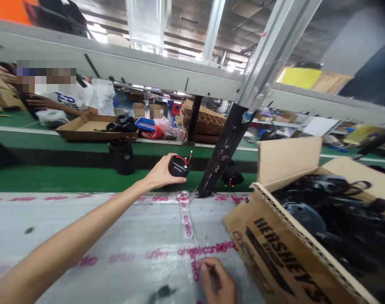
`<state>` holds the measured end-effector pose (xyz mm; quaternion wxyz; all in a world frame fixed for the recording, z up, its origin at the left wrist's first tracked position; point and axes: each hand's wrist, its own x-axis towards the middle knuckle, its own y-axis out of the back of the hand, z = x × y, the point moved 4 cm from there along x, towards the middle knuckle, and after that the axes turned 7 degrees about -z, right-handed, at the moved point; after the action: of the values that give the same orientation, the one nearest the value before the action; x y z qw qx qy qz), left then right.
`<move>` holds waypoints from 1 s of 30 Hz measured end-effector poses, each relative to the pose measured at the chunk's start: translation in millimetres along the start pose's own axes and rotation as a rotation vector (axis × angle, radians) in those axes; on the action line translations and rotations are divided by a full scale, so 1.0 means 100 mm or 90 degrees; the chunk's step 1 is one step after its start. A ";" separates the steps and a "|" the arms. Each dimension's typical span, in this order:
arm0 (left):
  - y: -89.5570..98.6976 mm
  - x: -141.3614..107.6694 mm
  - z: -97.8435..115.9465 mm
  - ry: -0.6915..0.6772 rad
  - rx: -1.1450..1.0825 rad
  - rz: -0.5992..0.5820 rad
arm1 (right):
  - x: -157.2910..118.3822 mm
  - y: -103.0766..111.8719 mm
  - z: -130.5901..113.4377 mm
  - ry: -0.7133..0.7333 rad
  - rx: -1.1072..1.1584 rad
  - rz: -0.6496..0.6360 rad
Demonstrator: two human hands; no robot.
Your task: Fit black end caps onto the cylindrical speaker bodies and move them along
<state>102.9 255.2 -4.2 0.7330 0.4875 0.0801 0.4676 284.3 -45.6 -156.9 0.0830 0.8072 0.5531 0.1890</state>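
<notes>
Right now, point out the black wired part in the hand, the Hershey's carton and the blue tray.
black wired part (179, 166): head view, its dark end face
Hershey's carton (268, 249): head view, the printed outer flap
blue tray (145, 124): head view, its inner surface

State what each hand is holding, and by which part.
The left hand grips a round black wired part by its curved side; whether the right hand holds anything cannot be told.
</notes>
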 end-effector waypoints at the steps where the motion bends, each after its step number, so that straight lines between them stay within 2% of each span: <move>1: 0.13 -0.28 0.01 0.017 -0.028 -0.002 | 0.00 0.02 -0.02 -0.001 0.004 -0.036; 3: 0.30 -0.88 0.10 0.051 -0.149 0.000 | -0.01 0.02 -0.10 0.008 0.017 -0.102; 5: 0.33 -1.48 0.27 0.071 -0.259 0.009 | -0.06 -0.10 -0.25 0.023 0.069 -0.134; 7: 0.24 -2.00 0.45 0.090 -0.334 0.036 | -0.16 -0.31 -0.50 0.070 0.168 -0.145; 9: 0.08 -2.41 0.60 0.121 -0.372 0.080 | -0.28 -0.59 -0.78 0.111 0.279 -0.188; 12: -0.15 -2.78 0.76 0.100 -0.430 0.086 | -0.41 -0.92 -1.07 0.085 0.379 -0.245; 15: -0.26 -2.90 0.81 0.044 -0.488 0.051 | -0.40 -0.96 -1.16 0.074 0.399 -0.247; 19: -0.29 -2.89 0.73 0.008 -0.458 0.070 | -0.26 -0.85 -1.06 0.108 0.325 -0.252; 22: -0.34 -2.85 0.74 0.002 -0.427 0.095 | -0.18 -0.84 -1.02 0.131 0.297 -0.225; 25: -0.40 -2.81 0.85 0.033 -0.416 0.175 | -0.19 -0.91 -1.11 0.112 0.310 -0.167; 28: -0.46 -2.80 0.96 0.095 -0.442 0.281 | -0.25 -0.98 -1.24 0.072 0.255 -0.082; 30: -0.47 -2.80 1.03 0.123 -0.456 0.320 | -0.31 -1.00 -1.31 0.067 0.215 -0.037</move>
<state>36.5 -28.9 -83.9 0.7085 0.1615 -0.1393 0.6727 136.2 -46.6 -78.0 -0.0777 0.7820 0.6039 0.1331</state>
